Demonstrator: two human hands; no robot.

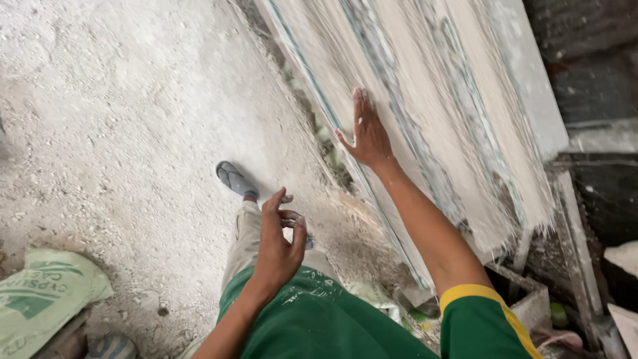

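My right hand (pixel 367 133) lies flat, fingers together, on a long pale slab (pixel 425 86) covered in whitish fibres and plaster, with greenish strips running along it. The slab slants from upper left to lower right. My left hand (pixel 278 240) hangs in front of my green shirt with fingers loosely curled, holding nothing, plaster on the fingertips. Below it are my beige trouser leg and grey sandal (pixel 234 178) on the dusty floor.
A white, plaster-dusted floor (pixel 119 113) fills the left. A green-printed sack (pixel 40 296) lies at the lower left. Dark racks and frames (pixel 591 199) stand to the right of the slab, and a small concrete block (pixel 525 292) sits under its lower end.
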